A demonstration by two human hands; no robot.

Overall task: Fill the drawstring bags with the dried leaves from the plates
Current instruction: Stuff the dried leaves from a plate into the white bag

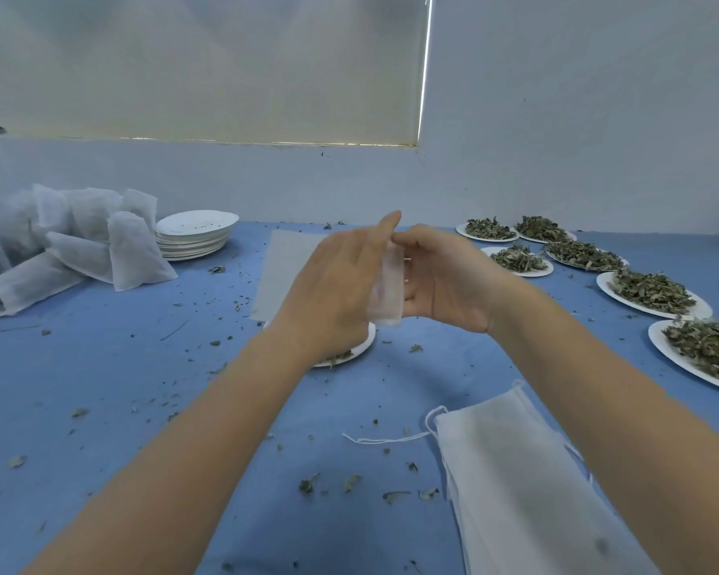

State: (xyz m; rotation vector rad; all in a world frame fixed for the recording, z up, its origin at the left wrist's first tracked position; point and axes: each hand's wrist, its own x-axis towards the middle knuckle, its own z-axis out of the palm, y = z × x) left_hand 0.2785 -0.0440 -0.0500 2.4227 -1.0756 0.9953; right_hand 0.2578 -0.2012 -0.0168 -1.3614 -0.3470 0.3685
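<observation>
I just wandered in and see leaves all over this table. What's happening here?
A person is packing dried leaves into small white drawstring bags. Right now the left hand and the right hand hold one bag up between them, above a nearly emptied paper plate. Filled bags lie at the far left beside a stack of empty plates. Plates heaped with leaves wait on the right, and a pile of empty bags lies nearby.
</observation>
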